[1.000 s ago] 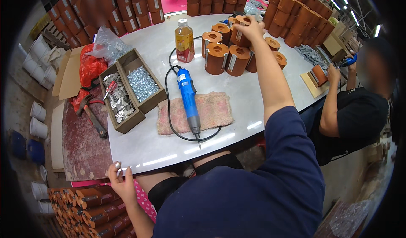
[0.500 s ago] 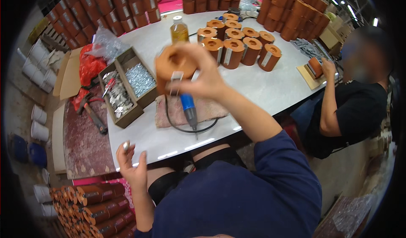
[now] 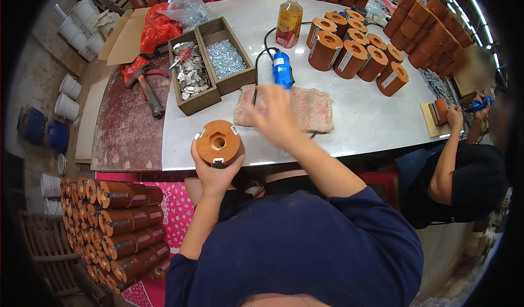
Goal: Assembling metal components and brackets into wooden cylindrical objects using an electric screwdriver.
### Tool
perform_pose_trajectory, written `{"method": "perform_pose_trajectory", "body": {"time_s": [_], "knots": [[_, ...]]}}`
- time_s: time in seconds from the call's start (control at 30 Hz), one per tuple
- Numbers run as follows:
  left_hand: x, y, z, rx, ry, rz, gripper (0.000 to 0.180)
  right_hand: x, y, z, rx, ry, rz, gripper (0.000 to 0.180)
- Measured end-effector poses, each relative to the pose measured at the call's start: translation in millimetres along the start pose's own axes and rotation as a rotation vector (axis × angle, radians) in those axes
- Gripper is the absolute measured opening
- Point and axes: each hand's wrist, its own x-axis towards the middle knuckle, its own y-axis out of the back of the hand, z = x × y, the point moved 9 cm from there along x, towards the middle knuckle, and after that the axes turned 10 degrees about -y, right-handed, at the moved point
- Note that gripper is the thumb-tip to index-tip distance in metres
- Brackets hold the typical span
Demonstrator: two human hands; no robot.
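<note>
My left hand [image 3: 214, 175] is wrapped round a reddish-brown wooden cylinder [image 3: 207, 136] held upright at the table's front edge. Its lighter top has a hexagonal recess with a round hole, and small metal clips sit at the rim. My right hand [image 3: 279, 118], slightly blurred, is over a folded pinkish cloth [image 3: 314, 110] with fingers apart. Just beyond the fingers lies a blue corded electric screwdriver [image 3: 282, 69]; the hand hides its front end, and whether they touch I cannot tell.
Left of the cloth, a two-part wooden tray [image 3: 188, 106] holds metal clips and screws. A hammer [image 3: 150, 97] lies beside it. Beyond stand a drink bottle [image 3: 289, 23] and several wooden cylinders [image 3: 352, 58]. At right a co-worker [image 3: 464, 170] holds a blue tool. Cylinders are stacked lower left [image 3: 128, 219].
The wooden cylinder has passed from my right hand to my left, moving nearer me. My right hand has moved to the screwdriver and cloth. The co-worker now holds a blue tool. The view has shifted.
</note>
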Motion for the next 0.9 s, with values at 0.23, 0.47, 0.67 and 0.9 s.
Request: {"method": "perform_pose_trajectory", "body": {"time_s": [0.23, 0.47, 0.67, 0.9], "knots": [[10.2, -22.3, 0.3, -0.057, -0.02, -0.096, 0.092, 17.3, -0.6, 98.5, -0.147, -0.533, -0.143, 0.08], [11.6, -40.5, -7.7, -0.106, 0.08, -0.272, 0.098, 5.1, 1.5, 151.9, 1.028, -0.85, -0.183, 0.078], [51.8, -6.0, 33.4, -0.146, -0.197, -0.297, 0.089, -10.9, 98.3, 100.6, 1.255, -0.458, -0.229, 0.062], [96.7, -71.6, 159.6, -0.243, -0.426, -0.508, 0.038, -29.0, 186.2, 35.6, 1.264, -0.116, -0.085, 0.052]]}}
